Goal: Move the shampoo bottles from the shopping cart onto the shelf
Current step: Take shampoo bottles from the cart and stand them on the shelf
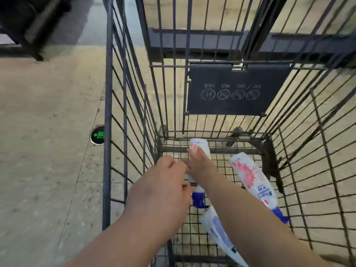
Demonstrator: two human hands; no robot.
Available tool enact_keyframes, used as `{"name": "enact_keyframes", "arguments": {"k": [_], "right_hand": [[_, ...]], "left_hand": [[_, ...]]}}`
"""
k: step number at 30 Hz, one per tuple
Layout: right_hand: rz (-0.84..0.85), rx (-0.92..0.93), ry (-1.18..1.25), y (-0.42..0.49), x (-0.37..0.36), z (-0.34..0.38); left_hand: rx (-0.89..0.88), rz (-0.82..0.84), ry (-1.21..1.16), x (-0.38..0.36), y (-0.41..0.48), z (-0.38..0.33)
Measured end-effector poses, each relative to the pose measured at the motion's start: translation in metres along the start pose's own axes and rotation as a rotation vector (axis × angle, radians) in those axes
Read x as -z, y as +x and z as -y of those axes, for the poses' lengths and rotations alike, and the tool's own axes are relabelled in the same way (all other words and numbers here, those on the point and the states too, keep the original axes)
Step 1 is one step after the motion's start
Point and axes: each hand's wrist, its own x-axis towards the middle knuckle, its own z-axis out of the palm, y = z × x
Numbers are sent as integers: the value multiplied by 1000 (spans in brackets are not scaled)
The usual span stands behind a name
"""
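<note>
White plastic with a blue cap: the nearest shampoo bottle (199, 198) lies flat on the wire floor of the shopping cart (107, 120), base toward the far end, cap toward the person; it is the one both hands are going for, so the step in hand looks like the pick-up of one bottle, with the carry to the shelf not yet begun; no shelf is clearly in view here.

Right hand (200, 163) lies on top of that bottle, fingers fairly straight along its body and pointing to the far end, thumb spread out to the left; it touches rather than wraps. Left hand (168, 171) sits just beside the bottle's left flank, knuckles up, fingers curled downward, touching the right thumb; whether those fingers have hold of the bottle I cannot tell, since the picture is blurred there. Both forearms reach down and forward into the basket.

Two more wait: a flower-printed bottle (250, 179) lies aslant to the right, apart from the first; a third bottle (212, 227) lies partly under the right forearm.

Next, in my judgement, the fingers must close round the body of the bottle, then lift it straight up, clear of the high wire sides, before turning to the shelf.
</note>
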Motion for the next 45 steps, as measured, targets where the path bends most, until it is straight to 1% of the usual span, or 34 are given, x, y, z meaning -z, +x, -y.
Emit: {"name": "enact_keyframes", "arguments": {"k": [4, 6, 8, 9, 11, 15, 17, 18, 20, 22, 25, 28, 30, 33, 37, 40, 42, 45], "right_hand": [[-36, 68, -209, 2, -5, -2], [-28, 89, -218, 0, -8, -11], [-15, 57, -131, -8, -7, -23], [-7, -3, 5, -16, -4, -27], [-61, -218, 450, -34, 4, -33], [-348, -717, 1509, -87, 41, -40], [-495, -853, 1982, -121, 60, -41], [-564, -899, 2150, -139, 69, -41], [-678, -952, 2398, -178, 87, -38], [-787, -922, 2532, -213, 106, -32], [-881, -880, 2591, -258, 134, -17], [-933, -893, 2609, -294, 157, 5], [-990, -831, 2652, -318, 173, 23], [-1084, -825, 2606, -354, 199, 58], [-1246, -953, 2498, -410, 230, 112], [-1370, -1120, 2358, -460, 247, 157], [-1405, -1229, 2289, -496, 253, 188], [-1439, -1380, 2182, -552, 252, 239]], "left_hand": [[-13, 16, -6, 0, 1, 1], [-13, 19, -8, -1, 1, 2], [-18, 12, -7, -1, 2, 1], [-18, 10, -5, -1, 3, 1], [-8, 8, 1, -1, 4, 0], [18, 6, -1, -1, 5, -1], [34, -23, -35, 1, 5, -2], [33, -44, -63, 2, 5, -3], [3, -60, -123, 7, 1, -5], [-39, -34, -151, 14, -5, -8], [-100, -23, -170, 31, -22, -13], [-198, -29, -197, 49, -49, -17], [-255, -24, -188, 61, -72, -13], [-321, -13, -189, 78, -107, -4], [-391, 17, -206, 91, -158, 5], [-446, 76, -206, 89, -196, -1], [-504, 146, -230, 80, -226, -14], [-637, 268, -232, 58, -279, -40]]}}
